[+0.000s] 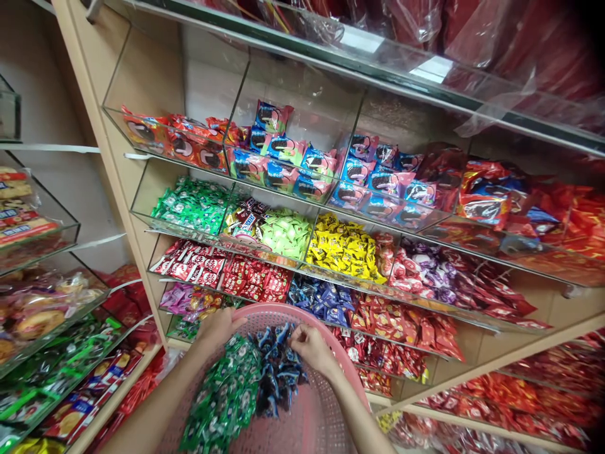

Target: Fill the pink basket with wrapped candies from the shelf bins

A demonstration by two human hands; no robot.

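Observation:
A pink perforated plastic basket [326, 416] is tilted in front of me. Its far left rim is in the grip of my left hand [220, 326], whose fingertips are partly hidden behind the rim. Inside the basket, green-wrapped candies [227, 391] fill the left side, and dark blue-wrapped candies [276, 372] lie in a smaller heap beside them. My right hand [312, 347] is over the basket at the right edge of the blue heap, its fingers curled and pinched together. Whatever sits between those fingertips is too small to make out.
Tiered shelves with clear bins rise ahead. They hold green candies [193, 205], yellow candies [347, 249], blue candies [321, 299] and packaged cookies [283, 148]. A glass shelf edge [331, 60] runs overhead. Another rack with packaged snacks [38, 321] stands at left; red packets [515, 397] fill the lower right.

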